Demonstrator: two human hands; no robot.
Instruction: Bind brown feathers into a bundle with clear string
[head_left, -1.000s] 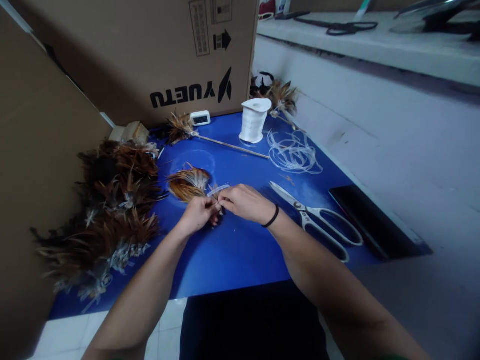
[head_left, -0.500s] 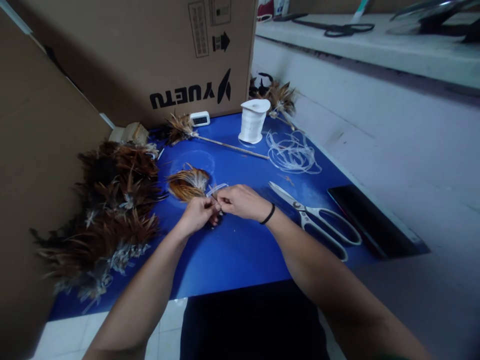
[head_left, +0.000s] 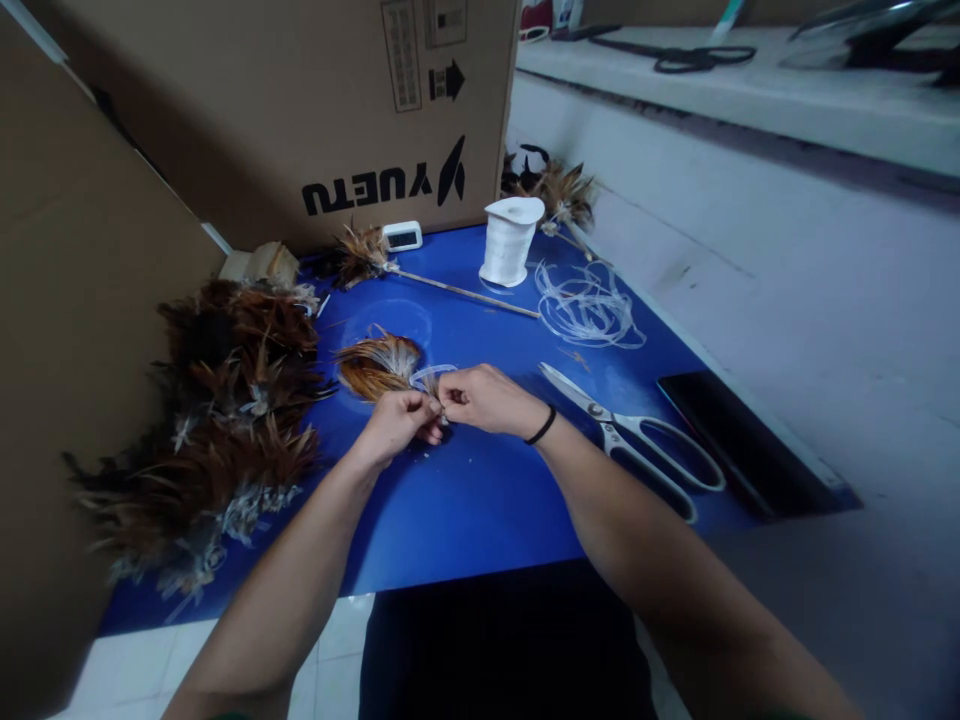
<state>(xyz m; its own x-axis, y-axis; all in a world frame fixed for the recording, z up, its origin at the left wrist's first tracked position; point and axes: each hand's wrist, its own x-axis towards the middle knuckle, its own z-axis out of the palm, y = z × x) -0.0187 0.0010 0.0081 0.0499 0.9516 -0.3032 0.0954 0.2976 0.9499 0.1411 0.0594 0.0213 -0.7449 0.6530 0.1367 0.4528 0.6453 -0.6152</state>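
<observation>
On the blue table lies a bundle of orange-brown feathers, its pale quill end toward my hands. My left hand pinches at that end, fingertips closed. Right beside it my right hand, with a black band on the wrist, is closed in a pinch too. A translucent white ribbon loops up between the bundle and my fingers. The small parts between my fingertips are hidden, so what each pinch holds cannot be made out.
Feather bundles are heaped at the left. Behind stand a ribbon spool, a small white display and a feathered stick. Loose ribbon, large scissors and a dark flat device lie right. A cardboard box stands behind.
My hands have shifted only slightly at the quill end, and the fingers of my right hand have changed their bend a little. The feather bundle stays in place.
</observation>
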